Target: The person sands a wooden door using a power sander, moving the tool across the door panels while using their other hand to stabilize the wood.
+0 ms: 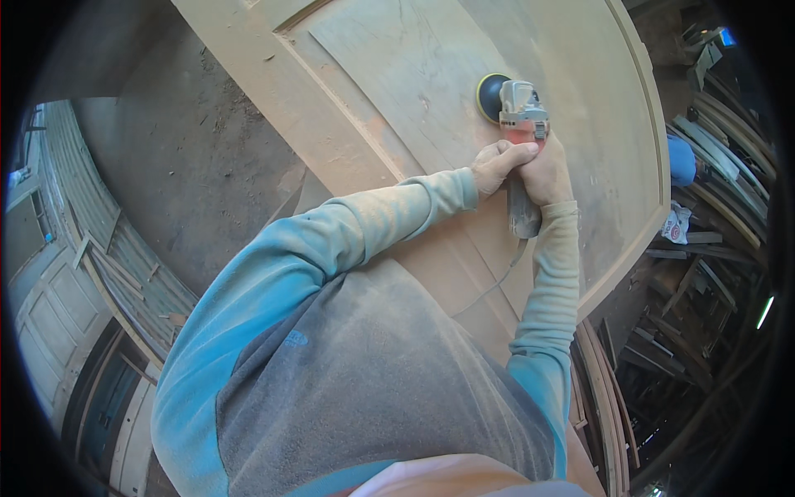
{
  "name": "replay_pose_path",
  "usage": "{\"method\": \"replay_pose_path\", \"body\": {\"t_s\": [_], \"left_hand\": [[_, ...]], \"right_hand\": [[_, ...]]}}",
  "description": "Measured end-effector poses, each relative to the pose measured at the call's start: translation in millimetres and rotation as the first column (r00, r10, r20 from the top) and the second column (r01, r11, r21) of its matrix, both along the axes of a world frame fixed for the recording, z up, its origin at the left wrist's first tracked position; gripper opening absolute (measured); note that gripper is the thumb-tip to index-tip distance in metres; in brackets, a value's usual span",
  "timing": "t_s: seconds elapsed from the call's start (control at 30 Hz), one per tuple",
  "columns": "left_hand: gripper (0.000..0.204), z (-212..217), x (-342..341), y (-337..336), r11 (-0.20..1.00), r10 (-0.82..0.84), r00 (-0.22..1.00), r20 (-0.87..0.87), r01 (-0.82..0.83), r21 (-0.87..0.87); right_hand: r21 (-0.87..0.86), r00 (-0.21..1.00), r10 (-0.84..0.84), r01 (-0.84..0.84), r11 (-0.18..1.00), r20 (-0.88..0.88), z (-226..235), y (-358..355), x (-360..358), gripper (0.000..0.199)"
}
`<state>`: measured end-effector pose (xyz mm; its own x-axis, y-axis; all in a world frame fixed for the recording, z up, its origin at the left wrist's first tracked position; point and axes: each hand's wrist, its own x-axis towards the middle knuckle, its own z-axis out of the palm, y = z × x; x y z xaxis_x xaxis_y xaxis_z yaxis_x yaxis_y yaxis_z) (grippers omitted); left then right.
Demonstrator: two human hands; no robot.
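Both my hands hold an angle grinder (523, 212) with a grey and red body, coated in dust. At its far end, a round black sanding pad (492, 98) with a yellow edge is over a raised panel of a pale wooden door (596, 141); whether it touches cannot be made out. My left hand (495, 167) closes over the tool's middle from the left, thumb on top. Wrapped round the right side of the body is my right hand (548, 174). A thin cord (497, 286) trails from the grinder's near end across the door.
Dirt floor (215, 157) with scattered debris lies left of the door. Panelled doors (60, 298) and long boards (112, 265) stand at the far left. Stacked timber strips (729, 157), a blue object (681, 160) and a white bag (676, 224) are on the right.
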<state>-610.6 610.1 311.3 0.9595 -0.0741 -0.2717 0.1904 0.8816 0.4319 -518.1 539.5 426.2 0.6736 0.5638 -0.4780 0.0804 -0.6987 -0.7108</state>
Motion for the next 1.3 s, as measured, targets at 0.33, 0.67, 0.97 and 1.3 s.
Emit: {"method": "replay_pose_path", "body": {"t_s": [0.33, 0.67, 0.97, 1.3], "left_hand": [[0.057, 3.8, 20.9, 1.2, 0.983, -0.18, 0.983, 0.04, 0.178, 0.044], [0.058, 0.5, 70.6, 1.7, 0.995, -0.081, 0.993, 0.089, 0.075, 0.069], [0.061, -8.1, 99.9, -3.6, 0.978, -0.146, 0.988, 0.041, 0.138, 0.159], [0.057, 7.8, 111.9, 15.4, 0.985, -0.059, 0.998, 0.0, 0.058, 0.16]], "right_hand": [[0.08, 0.989, -0.038, 0.027, 0.996, 0.143, -10.3, -16.3, 11.1, 0.041], [0.135, 0.977, -0.051, 0.023, 0.991, 0.205, -24.3, -22.4, 58.9, 0.041], [0.172, 0.969, -0.065, 0.024, 0.985, 0.239, -21.6, -23.2, 84.0, 0.046], [-0.009, 0.975, -0.124, 0.128, 0.992, 0.183, -15.9, -6.4, 91.0, 0.046]]}}
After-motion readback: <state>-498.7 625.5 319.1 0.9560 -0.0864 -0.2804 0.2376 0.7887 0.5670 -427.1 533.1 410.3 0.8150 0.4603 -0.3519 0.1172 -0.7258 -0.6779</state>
